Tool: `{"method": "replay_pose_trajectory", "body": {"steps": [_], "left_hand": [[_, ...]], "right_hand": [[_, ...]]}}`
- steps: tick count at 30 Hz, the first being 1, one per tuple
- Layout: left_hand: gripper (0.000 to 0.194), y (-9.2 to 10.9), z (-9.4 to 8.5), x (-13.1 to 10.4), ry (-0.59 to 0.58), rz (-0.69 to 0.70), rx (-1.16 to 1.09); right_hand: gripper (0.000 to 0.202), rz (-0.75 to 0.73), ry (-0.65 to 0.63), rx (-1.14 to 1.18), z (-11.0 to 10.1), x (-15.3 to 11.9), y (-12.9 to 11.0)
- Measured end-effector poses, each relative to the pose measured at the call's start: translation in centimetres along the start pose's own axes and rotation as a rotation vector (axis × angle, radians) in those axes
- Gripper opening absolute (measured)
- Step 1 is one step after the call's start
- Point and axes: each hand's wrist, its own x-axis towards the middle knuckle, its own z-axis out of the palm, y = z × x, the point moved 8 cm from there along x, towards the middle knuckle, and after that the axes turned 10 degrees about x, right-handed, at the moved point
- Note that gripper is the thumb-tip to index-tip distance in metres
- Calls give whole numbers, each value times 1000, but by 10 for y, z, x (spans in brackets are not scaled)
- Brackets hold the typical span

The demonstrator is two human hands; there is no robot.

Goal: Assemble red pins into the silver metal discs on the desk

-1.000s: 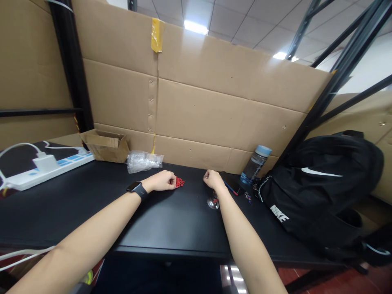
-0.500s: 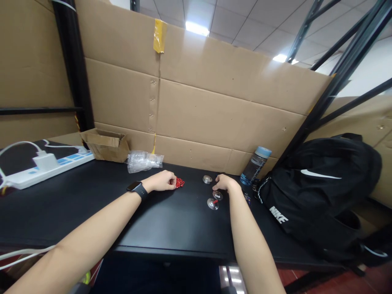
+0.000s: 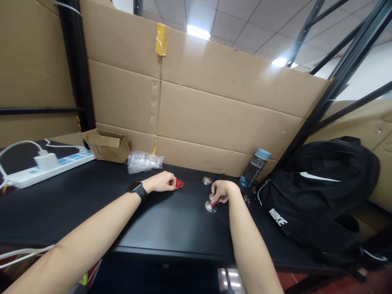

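Note:
My left hand (image 3: 163, 181), with a dark watch on its wrist, rests closed on the table. Its curled fingers touch a small heap of red plastic pieces (image 3: 180, 184), and what is inside the fingers is hidden. My right hand (image 3: 223, 191) pinches down at the small red part of a clear suction cup (image 3: 210, 207), which lies on the table. A second clear disc sits mostly behind those fingers. Farther back, another clear suction cup (image 3: 207, 180) lies by itself, left of my right hand.
A water bottle (image 3: 255, 167) and a black backpack (image 3: 321, 196) stand at the right, with small keys (image 3: 246, 200) beside the bag. Crumpled clear plastic (image 3: 144, 161), a cardboard box (image 3: 107, 146) and a white power strip (image 3: 50, 168) are at the left. Cardboard walls the back.
My right hand has come nearer and lower, its fingers now at the red part of the suction cup, which has shifted slightly. My left hand stays in place.

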Motion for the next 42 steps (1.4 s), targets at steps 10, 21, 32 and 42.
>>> {"method": "replay_pose_trajectory", "body": {"steps": [10,21,32,42], "left_hand": [[12,0,2,1,-6,8,6],[11,10,-10,0,96,71,-25],[30,24,-24,4,232,53,-314],[40,14,-16,7,223,-18,-473]], "right_hand": [[61,-159,100,-209,-1,-2,-26],[35,-614,13,-34,13,-20,-70],[44,-977,155,644,21,-34,-123],[44,-1035,204,615,37,-41,-137]]}}
